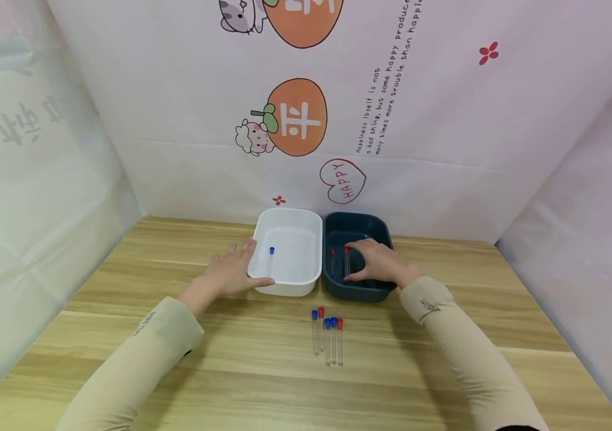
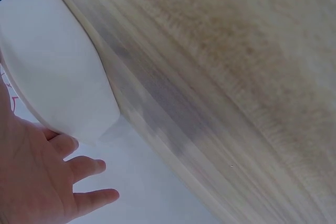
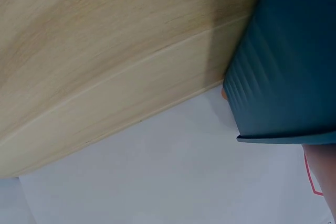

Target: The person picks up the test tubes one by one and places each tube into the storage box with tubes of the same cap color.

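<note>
My right hand (image 1: 382,263) reaches into the dark blue bin (image 1: 360,293). Its thumb and forefinger pinch a red-capped test tube (image 1: 347,263) at its two ends. Beside that, another red-capped tube (image 1: 331,261) lies in the same bin. My left hand (image 1: 230,270) rests at the left side of the white bin (image 1: 290,290), fingers spread and thumb over the front rim. Inside the white bin lies a blue-capped tube (image 1: 271,258). In the left wrist view, the left hand's fingers (image 2: 86,167) extend along the outside of the white bin (image 2: 58,61).
On the wooden table (image 1: 263,371), in front of the bins, lie several clear tubes with blue caps (image 1: 327,323) and red caps (image 1: 340,324). Both bins stand side by side near the back edge, close to a printed white cloth (image 1: 203,173). More cloth hangs at both sides.
</note>
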`<act>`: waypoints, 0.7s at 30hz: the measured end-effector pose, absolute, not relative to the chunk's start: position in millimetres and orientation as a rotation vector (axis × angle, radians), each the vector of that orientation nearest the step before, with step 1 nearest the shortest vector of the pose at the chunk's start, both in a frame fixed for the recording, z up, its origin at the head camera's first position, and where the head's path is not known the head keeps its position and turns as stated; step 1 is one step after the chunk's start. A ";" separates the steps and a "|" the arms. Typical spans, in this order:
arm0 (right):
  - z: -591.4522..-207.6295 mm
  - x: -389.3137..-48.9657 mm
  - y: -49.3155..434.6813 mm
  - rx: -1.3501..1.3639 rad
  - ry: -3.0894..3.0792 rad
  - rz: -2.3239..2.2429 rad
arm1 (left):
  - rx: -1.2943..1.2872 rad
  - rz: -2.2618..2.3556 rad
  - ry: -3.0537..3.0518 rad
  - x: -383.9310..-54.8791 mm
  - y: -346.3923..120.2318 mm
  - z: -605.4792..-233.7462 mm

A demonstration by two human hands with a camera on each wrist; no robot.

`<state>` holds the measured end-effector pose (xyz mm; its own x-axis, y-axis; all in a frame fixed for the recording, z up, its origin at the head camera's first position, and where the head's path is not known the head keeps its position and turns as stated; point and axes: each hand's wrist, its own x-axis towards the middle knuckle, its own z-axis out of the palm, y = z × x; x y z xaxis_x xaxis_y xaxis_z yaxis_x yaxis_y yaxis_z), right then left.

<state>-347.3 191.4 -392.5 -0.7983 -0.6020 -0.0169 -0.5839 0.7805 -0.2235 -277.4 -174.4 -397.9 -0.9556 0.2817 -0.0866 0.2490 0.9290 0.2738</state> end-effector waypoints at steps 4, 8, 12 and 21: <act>-394.3 -352.2 189.2 -0.942 2.875 -0.313 | 0.409 0.410 2.961 -279.2 -174.6 -398.2; -395.4 -356.0 185.5 -0.932 2.860 -0.328 | 0.414 0.423 2.961 -280.2 -175.2 -399.3; -399.8 -360.6 181.8 -0.955 2.837 -0.327 | 0.411 0.422 2.959 -279.6 -175.5 -400.7; -403.4 -366.6 176.6 -0.936 2.818 -0.351 | 0.411 0.420 2.969 -280.2 -175.4 -401.8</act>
